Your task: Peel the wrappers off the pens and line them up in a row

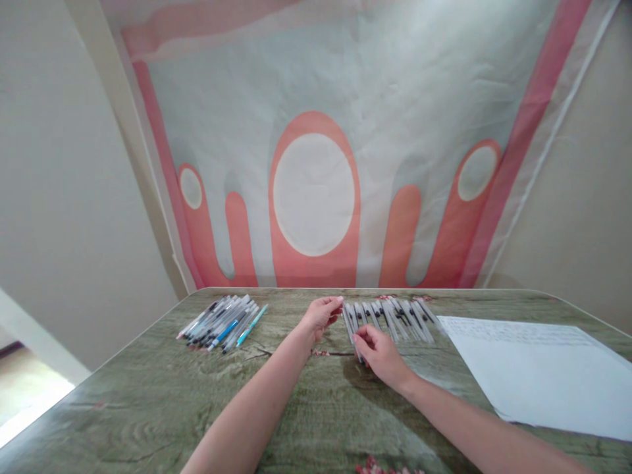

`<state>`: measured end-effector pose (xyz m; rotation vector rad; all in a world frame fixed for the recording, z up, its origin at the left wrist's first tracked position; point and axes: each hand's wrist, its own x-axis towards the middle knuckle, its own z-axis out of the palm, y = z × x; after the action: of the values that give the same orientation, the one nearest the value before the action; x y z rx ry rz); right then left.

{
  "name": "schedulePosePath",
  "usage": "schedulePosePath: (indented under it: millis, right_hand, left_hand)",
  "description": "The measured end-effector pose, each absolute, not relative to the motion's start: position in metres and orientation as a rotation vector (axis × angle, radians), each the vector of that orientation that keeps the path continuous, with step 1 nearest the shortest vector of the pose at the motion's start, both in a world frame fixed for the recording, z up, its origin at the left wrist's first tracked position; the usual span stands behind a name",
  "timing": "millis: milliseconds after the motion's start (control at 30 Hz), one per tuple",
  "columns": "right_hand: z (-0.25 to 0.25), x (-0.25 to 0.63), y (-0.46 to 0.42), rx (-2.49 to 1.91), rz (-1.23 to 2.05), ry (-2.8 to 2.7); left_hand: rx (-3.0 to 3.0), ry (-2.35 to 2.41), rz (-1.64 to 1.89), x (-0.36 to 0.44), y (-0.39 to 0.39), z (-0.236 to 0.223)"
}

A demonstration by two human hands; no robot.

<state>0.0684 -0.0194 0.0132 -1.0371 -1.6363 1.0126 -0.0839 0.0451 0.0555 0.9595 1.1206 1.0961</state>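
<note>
A row of several clear-barrelled pens (395, 318) lies side by side at the far middle of the green wood-grain table (148, 408). My right hand (378, 349) has its fingers curled in a pinch on the near end of the leftmost pen of that row. My left hand (322, 315) reaches in from the left with its fingers closed near the far end of that same pen, at the row's left edge. A second bundle of pens (223, 321), some with blue barrels, lies to the left, apart from both hands.
A white sheet of paper (538, 372) with lines of small writing lies on the right of the table. A pink, white and pale blue banner (316, 164) hangs on the wall behind the table's far edge. Pale floor (29, 395) shows at lower left.
</note>
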Motion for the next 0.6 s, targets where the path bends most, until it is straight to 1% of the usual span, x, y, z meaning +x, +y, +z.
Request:
schedulePosePath:
  millis: [600]
  right_hand:
    - [0.010, 0.067, -0.014, -1.135, 1.096, -1.641]
  left_hand:
    - [0.993, 1.134, 1.104, -0.086, 0.061, 0.026]
